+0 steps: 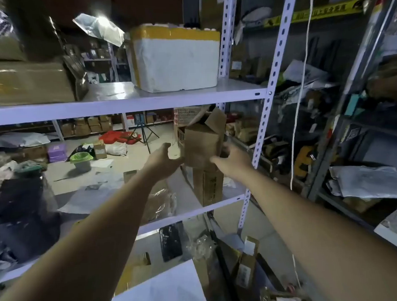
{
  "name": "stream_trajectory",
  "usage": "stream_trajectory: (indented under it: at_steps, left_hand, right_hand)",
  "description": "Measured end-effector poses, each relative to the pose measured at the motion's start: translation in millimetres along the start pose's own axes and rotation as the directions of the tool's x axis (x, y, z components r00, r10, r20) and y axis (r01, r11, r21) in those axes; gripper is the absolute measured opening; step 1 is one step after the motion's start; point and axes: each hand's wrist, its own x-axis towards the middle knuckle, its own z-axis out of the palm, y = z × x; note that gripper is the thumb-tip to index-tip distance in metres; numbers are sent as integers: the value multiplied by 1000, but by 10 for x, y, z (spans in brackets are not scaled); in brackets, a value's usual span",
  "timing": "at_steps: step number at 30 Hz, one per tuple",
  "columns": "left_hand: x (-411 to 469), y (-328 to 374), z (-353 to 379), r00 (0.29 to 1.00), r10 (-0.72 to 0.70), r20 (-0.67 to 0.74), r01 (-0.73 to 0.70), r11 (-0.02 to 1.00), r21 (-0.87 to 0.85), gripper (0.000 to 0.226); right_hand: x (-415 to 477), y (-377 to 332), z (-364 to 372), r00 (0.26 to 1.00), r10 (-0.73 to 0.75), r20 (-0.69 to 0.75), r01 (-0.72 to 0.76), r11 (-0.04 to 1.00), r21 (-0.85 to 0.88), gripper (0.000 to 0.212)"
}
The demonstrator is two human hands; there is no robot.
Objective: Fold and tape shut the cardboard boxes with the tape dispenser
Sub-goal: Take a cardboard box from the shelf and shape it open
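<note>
Forearms (105, 235) out, L hand (163, 162) + R hand (233, 161) clamp open-flapped cardboard box (201, 141) above 2nd box (208, 187).

Characters on the yellow strip (314, 13) are illegible.

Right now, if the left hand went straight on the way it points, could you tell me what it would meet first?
Most likely the left side of the cardboard box with raised flaps: the left hand points straight at it, already close. Depth is blurred, so contact is unclear.
</note>
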Motion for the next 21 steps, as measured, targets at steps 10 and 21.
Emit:
stream_trajectory:
  at_steps: [10, 21]
  left_hand:
    - [535, 78, 443, 983, 94, 155, -23, 914, -406, 74]
    - [359, 94, 457, 993, 118, 24, -100, 917, -386, 58]
  right_hand:
    - [419, -179, 312, 992, 76, -102, -36, 937, 346, 65]
    - [282, -174, 336, 982, 36, -188, 27, 947, 321, 48]
